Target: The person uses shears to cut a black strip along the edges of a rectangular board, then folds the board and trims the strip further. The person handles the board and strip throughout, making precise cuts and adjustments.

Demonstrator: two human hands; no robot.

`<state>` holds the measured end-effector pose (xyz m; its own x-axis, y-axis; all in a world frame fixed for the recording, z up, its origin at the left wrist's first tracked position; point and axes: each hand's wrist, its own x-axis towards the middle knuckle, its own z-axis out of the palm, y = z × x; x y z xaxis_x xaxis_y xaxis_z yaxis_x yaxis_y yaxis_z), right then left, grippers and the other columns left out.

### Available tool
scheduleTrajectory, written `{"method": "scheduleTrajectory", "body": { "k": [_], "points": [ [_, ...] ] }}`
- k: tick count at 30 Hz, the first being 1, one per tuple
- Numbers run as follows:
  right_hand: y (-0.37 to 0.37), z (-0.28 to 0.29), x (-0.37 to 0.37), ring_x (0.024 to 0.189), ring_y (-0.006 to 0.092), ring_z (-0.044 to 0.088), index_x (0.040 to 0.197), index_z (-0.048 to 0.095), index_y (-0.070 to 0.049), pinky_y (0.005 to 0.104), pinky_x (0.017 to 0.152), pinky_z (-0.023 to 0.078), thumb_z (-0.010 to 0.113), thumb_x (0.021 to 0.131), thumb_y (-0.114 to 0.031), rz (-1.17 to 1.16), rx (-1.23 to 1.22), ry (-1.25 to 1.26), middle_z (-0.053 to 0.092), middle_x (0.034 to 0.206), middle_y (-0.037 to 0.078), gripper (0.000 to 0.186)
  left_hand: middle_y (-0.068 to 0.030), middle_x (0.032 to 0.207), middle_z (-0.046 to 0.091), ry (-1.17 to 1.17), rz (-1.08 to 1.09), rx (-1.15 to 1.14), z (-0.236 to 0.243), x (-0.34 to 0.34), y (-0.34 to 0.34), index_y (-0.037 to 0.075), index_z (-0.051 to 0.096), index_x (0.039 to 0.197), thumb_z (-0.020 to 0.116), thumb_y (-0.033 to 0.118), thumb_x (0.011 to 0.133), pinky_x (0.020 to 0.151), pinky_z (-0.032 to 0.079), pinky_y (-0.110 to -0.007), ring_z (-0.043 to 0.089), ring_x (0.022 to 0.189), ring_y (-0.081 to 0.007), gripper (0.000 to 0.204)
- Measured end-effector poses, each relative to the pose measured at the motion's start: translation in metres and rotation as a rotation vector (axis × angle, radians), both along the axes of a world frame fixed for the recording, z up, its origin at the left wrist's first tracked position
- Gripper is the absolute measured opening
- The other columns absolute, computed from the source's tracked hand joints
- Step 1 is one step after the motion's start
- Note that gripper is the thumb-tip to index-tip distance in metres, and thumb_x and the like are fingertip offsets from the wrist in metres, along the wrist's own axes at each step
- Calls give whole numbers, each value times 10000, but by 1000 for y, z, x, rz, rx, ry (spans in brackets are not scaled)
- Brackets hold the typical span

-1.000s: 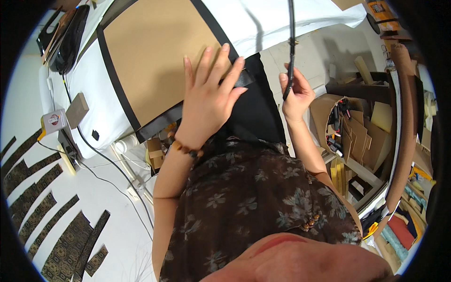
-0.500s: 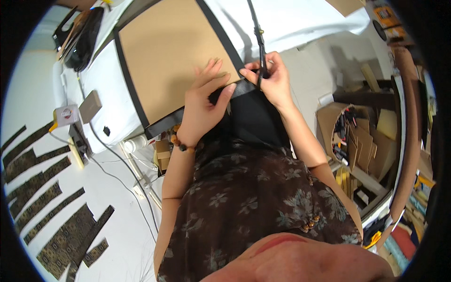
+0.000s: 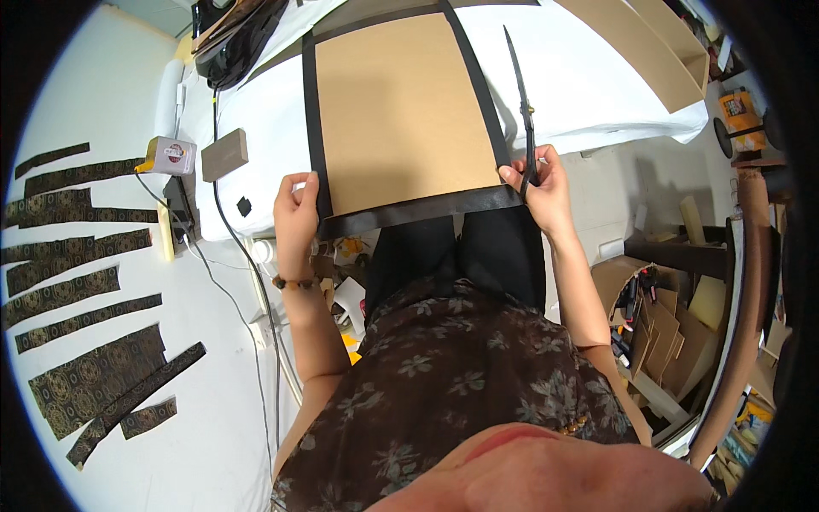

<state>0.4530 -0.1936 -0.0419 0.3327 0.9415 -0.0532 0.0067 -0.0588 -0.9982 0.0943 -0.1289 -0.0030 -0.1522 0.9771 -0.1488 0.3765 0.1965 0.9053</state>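
A tan board (image 3: 405, 111) edged with black strips lies on the white-covered table, its near end reaching over the table's edge toward my lap. My left hand (image 3: 297, 213) is closed on the board's near left corner, thumb against the black edging. At the near right corner, my right hand (image 3: 546, 192) pinches the edging between thumb and finger. That same hand also has a pair of black scissors (image 3: 527, 111) in it, blades pointing away from me and apparently together. Along the near side, the black strip (image 3: 426, 207) hangs past the tan surface.
On the table's left are a grey-brown block (image 3: 224, 155), a white box-like container (image 3: 171, 156), a black cable (image 3: 215, 141) and a black scrap (image 3: 244, 206). Patterned dark strips (image 3: 94, 367) lie farther left. A cardboard piece (image 3: 636, 51) sits at the far right; a box of scraps (image 3: 657, 316) stands below.
My left hand has moved from the board's near edge out to its left corner. The board has turned straighter toward me. The scissors stay in my right hand.
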Motion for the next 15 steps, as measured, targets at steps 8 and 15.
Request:
{"method": "scheduleTrajectory", "body": {
  "k": [8, 15],
  "points": [
    [-14, -1, 18, 739, 53, 525, 929, 431, -104, 214, 655, 437, 779, 824, -40, 27, -9, 60, 582, 834, -11, 369, 34, 574, 541, -268, -169, -327, 40, 13, 33, 24, 664, 977, 512, 496, 993, 477, 388, -202, 479, 487, -73, 497],
    [-62, -41, -2, 781, 81, 475, 908, 379, -95, 226, 729, 438, 760, 781, 43, 66, -52, -9, 481, 810, -21, 424, -55, 702, 658, -473, -238, -443, 28, 23, 120, 43, 542, 944, 367, 449, 1050, 541, 563, -260, 631, 520, -157, 454]
  ]
}}
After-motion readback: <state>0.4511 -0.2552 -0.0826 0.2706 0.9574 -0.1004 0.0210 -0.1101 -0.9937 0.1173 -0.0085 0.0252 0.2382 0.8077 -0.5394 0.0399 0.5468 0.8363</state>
